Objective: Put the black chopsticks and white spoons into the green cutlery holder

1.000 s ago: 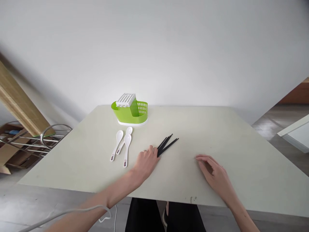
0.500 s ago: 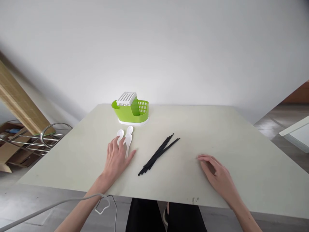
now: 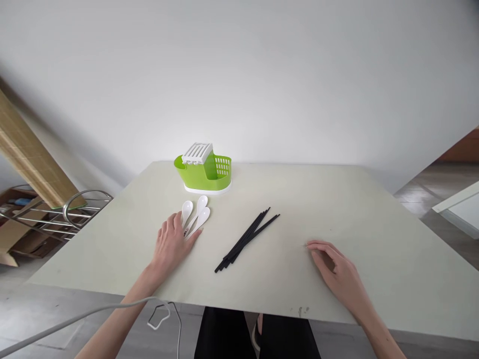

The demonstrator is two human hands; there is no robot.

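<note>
Three white spoons (image 3: 203,215) lie fanned on the table, bowls pointing away from me and handles close together. Over the handles rests my left hand (image 3: 170,244), its thumb spread to the right and its fingers on the left, so the handle ends are partly hidden. It touches the spoons without lifting them. Several black chopsticks (image 3: 245,242) lie in a loose diagonal bundle between my hands. To their right, my right hand (image 3: 339,269) rests on its side, fingers loosely curved, a gap between thumb and fingers and nothing in it.
Beyond the spoons stands a green cutlery basket (image 3: 198,178) with a white slotted top and base, near the wall. A grey cable (image 3: 86,316) crosses at front left. Left of the table (image 3: 299,189) are a metal rack (image 3: 69,212) and a cardboard box (image 3: 11,239).
My left hand has shifted slightly left and toward me. The nearest spoon has turned, its bowl swinging right and its handle left, so the spoons now fan out. My right hand stays put.
</note>
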